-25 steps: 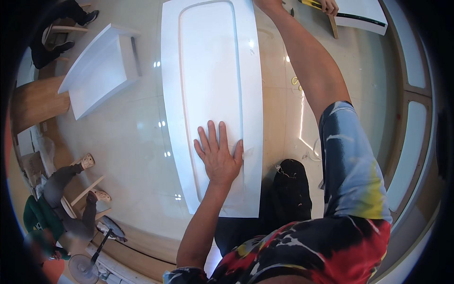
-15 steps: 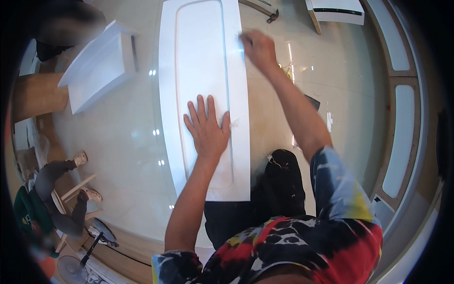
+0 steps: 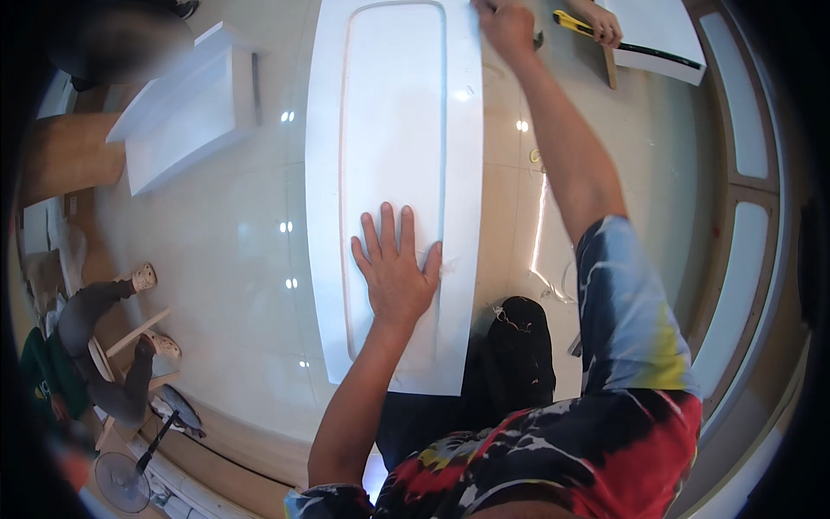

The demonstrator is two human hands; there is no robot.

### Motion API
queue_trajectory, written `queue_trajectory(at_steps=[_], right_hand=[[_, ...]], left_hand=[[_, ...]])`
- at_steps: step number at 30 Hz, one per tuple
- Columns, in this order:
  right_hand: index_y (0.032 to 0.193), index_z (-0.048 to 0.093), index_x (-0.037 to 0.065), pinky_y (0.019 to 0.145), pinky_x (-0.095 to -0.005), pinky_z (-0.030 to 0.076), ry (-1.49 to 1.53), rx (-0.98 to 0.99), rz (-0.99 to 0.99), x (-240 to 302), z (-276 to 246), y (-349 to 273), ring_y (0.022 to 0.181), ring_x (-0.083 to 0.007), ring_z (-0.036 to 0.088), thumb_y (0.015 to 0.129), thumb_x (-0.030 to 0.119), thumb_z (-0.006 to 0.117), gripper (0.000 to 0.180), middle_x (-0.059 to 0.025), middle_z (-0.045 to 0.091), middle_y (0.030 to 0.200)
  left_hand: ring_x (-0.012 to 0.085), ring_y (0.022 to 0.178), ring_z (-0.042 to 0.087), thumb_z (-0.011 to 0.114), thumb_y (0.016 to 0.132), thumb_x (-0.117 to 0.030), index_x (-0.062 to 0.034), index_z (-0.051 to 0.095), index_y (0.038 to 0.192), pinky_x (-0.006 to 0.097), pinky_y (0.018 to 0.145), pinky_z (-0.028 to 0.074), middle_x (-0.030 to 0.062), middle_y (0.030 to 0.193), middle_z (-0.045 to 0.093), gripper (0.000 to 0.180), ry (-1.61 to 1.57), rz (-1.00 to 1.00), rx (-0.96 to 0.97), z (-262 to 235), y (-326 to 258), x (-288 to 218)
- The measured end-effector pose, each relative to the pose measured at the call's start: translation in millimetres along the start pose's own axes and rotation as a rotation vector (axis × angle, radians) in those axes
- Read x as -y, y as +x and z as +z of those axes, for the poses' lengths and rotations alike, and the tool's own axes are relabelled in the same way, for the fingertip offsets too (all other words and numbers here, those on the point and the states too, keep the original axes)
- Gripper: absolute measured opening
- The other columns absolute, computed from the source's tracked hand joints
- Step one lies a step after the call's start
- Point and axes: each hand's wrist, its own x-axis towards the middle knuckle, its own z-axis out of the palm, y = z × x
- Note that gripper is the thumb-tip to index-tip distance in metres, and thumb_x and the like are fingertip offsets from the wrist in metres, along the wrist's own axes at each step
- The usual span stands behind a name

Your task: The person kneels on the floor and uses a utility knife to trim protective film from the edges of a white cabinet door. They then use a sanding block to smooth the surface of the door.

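A long white panel [image 3: 393,156] with a rounded rectangular groove lies lengthwise in front of me, its near end by my lap. My left hand [image 3: 398,281] is flat on its lower half, fingers spread, holding nothing. By the panel's far right edge is my right hand [image 3: 510,33], its fingers closed. Whatever they may hold is too small or hidden to make out. A clear, wrinkled scrap [image 3: 450,261] sits beside my left thumb.
At the upper right, another person's hand [image 3: 603,26] is at a yellow utility knife [image 3: 572,23] beside a white board [image 3: 661,39]. A white box-like piece [image 3: 186,121] stands left. At lower left are a seated person [image 3: 108,324] and a fan [image 3: 123,481].
My right hand has moved farther up along the panel's right edge. My left hand stays flat on the panel. Another person's hand and the yellow knife have come into view.
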Motion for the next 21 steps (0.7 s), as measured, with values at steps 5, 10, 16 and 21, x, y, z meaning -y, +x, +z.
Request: queue_trajectory(at_steps=[5, 10, 16, 21], right_hand=[[0.091, 0.073, 0.003, 0.073, -0.0494, 0.051, -0.071, 0.005, -0.11, -14.4, 22.8, 46.3, 0.081, -0.042, 0.066, 0.086, 0.024, 0.068, 0.022, -0.0257, 0.067, 0.086], [0.089, 0.073, 0.003, 0.072, -0.0472, 0.051, 0.035, 0.074, -0.081, -2.5, -4.4, -6.7, 0.081, -0.04, 0.067, 0.086, 0.021, 0.068, 0.019, -0.0228, 0.068, 0.087], [0.097, 0.074, 0.009, 0.068, -0.0352, 0.055, 0.256, 0.148, 0.022, 75.5, -114.2, -230.1, 0.078, -0.0285, 0.07, 0.087, 0.014, 0.07, 0.012, -0.0129, 0.071, 0.091], [0.092, 0.073, 0.005, 0.066, -0.0303, 0.053, 0.472, 0.11, 0.222, 136.7, -179.3, -351.7, 0.07, -0.021, 0.068, 0.085, 0.008, 0.072, 0.007, -0.0115, 0.07, 0.086]], left_hand=[[0.0437, 0.149, 0.013, 0.058, 0.095, -0.04, -0.0058, 0.04, 0.15, 0.063, 0.116, 0.01, 0.0194, 0.159, 0.026, 0.066, 0.006, -0.002, 0.007, -1.0, -3.9, 2.9], [0.0437, 0.149, 0.014, 0.057, 0.097, -0.04, -0.0052, 0.041, 0.149, 0.063, 0.116, 0.011, 0.0197, 0.159, 0.026, 0.065, 0.02, 0.037, -0.043, 4.2, -1.0, 3.0], [0.0426, 0.148, 0.017, 0.055, 0.097, -0.043, -0.008, 0.044, 0.148, 0.062, 0.116, 0.012, 0.0176, 0.158, 0.029, 0.063, 0.036, 0.033, -0.126, 7.6, 9.5, 5.1], [0.0428, 0.148, 0.018, 0.054, 0.097, -0.044, -0.0075, 0.044, 0.148, 0.062, 0.117, 0.012, 0.0184, 0.158, 0.03, 0.063, 0.016, 0.03, -0.134, 7.5, 11.6, 4.5]])
